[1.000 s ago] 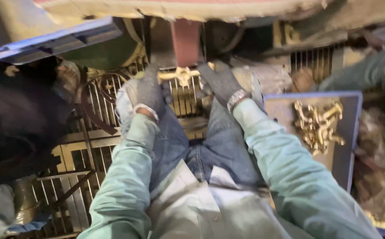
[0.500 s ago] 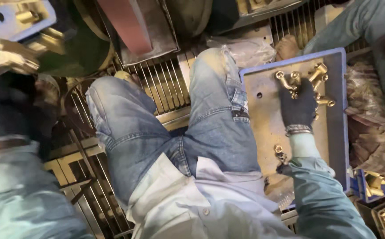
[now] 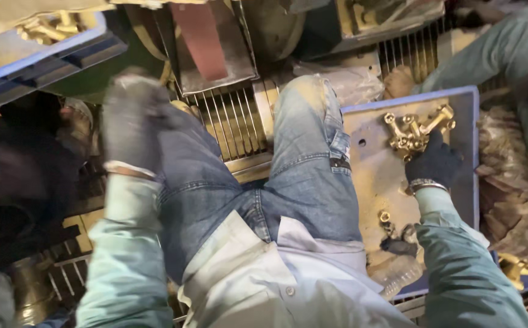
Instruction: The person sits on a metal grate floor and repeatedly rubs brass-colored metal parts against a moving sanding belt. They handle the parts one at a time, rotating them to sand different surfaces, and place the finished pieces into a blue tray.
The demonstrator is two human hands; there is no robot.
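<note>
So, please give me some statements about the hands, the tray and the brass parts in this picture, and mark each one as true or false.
1. The right hand wears a dark glove and reaches into the pile of brass fittings. True.
2. The brass fittings lie in a round red bowl. False: they lie in a flat blue-rimmed tray.
3. The left hand is raised over the left knee and blurred. True.
4. The left hand clearly holds a brass part. False: no part shows in it; the blur hides any grip.
5. The person wears blue jeans. True.
</note>
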